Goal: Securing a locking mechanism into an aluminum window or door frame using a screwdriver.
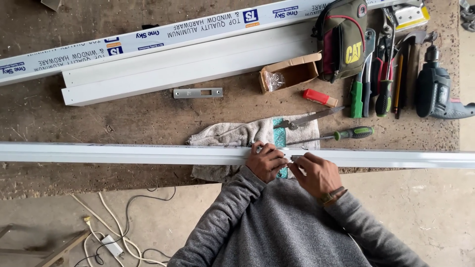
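My left hand (pixel 264 160) & right hand (pixel 314 173) both pinch the white bar (pixel 123 154); overhanging the surface (pixel 148 118), it could tip w/ loose grip.

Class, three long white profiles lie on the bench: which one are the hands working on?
The nearest profile, across the bench's front edge: the left hand and right hand rest on it. The other two lie farther back, untouched.

Both hands, left hand (pixel 265 160) and right hand (pixel 316 174), press on a long white profile (pixel 123 154) over a towel (pixel 232 134).
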